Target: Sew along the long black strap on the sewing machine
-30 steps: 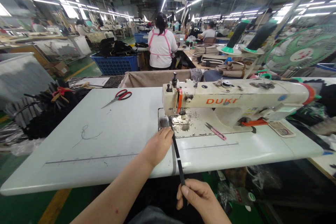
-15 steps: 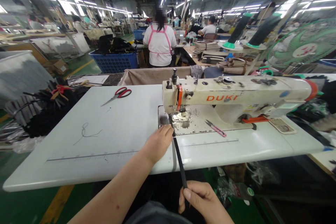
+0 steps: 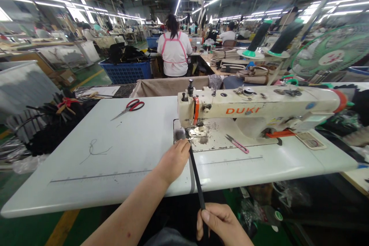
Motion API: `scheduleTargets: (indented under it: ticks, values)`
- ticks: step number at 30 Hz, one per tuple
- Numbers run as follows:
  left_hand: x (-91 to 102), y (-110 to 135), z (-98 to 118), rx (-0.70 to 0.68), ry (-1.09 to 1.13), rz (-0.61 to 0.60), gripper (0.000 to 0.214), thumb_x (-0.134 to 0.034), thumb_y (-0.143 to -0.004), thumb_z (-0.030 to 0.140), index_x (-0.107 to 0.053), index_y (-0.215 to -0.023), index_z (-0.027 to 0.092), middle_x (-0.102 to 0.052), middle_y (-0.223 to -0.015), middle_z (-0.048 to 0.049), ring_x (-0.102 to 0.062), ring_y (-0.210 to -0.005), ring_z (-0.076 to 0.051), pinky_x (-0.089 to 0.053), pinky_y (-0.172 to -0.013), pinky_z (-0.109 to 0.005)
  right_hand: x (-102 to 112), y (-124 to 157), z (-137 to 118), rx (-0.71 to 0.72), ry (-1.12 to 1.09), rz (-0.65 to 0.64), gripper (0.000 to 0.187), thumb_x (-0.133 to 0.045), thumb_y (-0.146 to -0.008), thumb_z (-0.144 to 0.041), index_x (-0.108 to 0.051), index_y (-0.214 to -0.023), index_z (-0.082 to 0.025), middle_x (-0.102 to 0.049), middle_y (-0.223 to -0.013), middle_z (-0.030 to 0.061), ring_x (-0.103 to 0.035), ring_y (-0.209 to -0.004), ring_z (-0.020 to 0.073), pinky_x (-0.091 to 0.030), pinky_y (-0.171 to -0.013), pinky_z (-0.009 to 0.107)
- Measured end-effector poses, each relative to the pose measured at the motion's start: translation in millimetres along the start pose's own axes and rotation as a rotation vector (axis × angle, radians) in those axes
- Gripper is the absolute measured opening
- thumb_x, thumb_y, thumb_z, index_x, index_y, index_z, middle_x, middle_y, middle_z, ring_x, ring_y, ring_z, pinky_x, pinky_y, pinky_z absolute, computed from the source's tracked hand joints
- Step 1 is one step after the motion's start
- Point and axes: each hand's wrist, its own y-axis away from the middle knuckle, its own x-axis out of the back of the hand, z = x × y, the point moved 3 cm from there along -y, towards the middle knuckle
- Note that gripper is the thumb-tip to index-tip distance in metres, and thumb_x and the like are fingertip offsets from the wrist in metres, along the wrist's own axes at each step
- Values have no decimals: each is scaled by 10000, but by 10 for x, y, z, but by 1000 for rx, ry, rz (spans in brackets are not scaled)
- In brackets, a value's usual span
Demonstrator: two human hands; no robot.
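Note:
A narrow black strap [image 3: 196, 177] runs from the needle area of a cream sewing machine [image 3: 259, 109] toward me, over the front edge of the white table [image 3: 121, 150]. My left hand [image 3: 173, 159] rests on the table just in front of the presser foot, fingers curled and pressed against the strap's far end. Below the table edge, my right hand [image 3: 221, 226] is closed in a pinch on the strap's near end, holding it taut.
Red-handled scissors [image 3: 129, 107] lie at the table's back left, pink thread snips [image 3: 236, 144] on the machine bed. A loose thread [image 3: 93, 149] lies left of centre. Black bundles [image 3: 49, 121] sit off the left edge. A person in a pink apron [image 3: 173, 52] works beyond; a green fan [image 3: 331, 55] stands right.
Both hands keep their grip on the strap. My right hand has dropped slightly lower in view; the view shifts a little.

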Motion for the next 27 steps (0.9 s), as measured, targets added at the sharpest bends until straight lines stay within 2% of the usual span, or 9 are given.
scheduleTargets:
  ticks: [6, 11, 16, 18, 21, 25, 27]
  values:
    - [-9, -1, 5, -14, -41, 20, 245, -509, -1020, 138, -596, -1249, 145, -677, -1318, -150, -666, -1258, -268, -532, -1149, -456, 45, -8, 92, 33, 13, -40, 523, -613, -982, -603, -777, -752, -163, -687, -654, 41, -565, -610, 151, -409, -614, 272]
    - [-4, 10, 13, -59, -67, 55, 268, -485, -1026, 124, -598, -1268, 143, -709, -1269, -145, -687, -1223, -269, -518, -1166, -494, 39, -1, -33, 146, 108, -58, 486, -628, -977, -580, -779, -743, -181, -684, -749, 57, -629, -747, 200, -464, -733, 319]
    - [-7, 17, 2, -56, -34, 49, 249, -488, -1031, 132, -597, -1256, 144, -691, -1292, -145, -671, -1247, -264, -533, -1150, -462, 5, -3, -223, 202, 170, 91, 371, -771, -874, -565, -739, -760, -213, -677, -883, 61, -639, -886, 238, -503, -834, 349]
    - [-3, 15, 2, -49, -19, 41, 236, -484, -1035, 137, -595, -1242, 156, -686, -1292, -138, -665, -1251, -260, -551, -1126, -449, 0, -12, -260, 185, 186, 161, 365, -765, -877, -572, -749, -781, -219, -687, -889, 62, -641, -888, 243, -510, -835, 352]
    - [15, 7, 14, -54, -20, 43, 211, -486, -1040, 153, -596, -1220, 159, -690, -1273, -141, -673, -1230, -260, -557, -1118, -448, -12, -33, -256, 112, 153, 201, 417, -718, -899, -614, -763, -823, -207, -712, -810, 53, -621, -781, 216, -504, -762, 332]
    - [51, -5, 27, -63, -31, 64, 206, -481, -1032, 136, -605, -1195, 157, -701, -1246, -142, -688, -1193, -257, -562, -1111, -443, -54, -41, -179, 15, 112, 142, 492, -685, -904, -660, -721, -812, -179, -720, -681, 41, -586, -655, 177, -474, -679, 300]
    - [57, -5, 25, -62, -26, 61, 207, -488, -1028, 133, -607, -1197, 149, -696, -1258, -150, -687, -1194, -257, -562, -1108, -431, -63, -18, -121, -14, 156, 139, 479, -665, -920, -654, -718, -874, -181, -698, -632, 24, -587, -616, 171, -474, -656, 292]
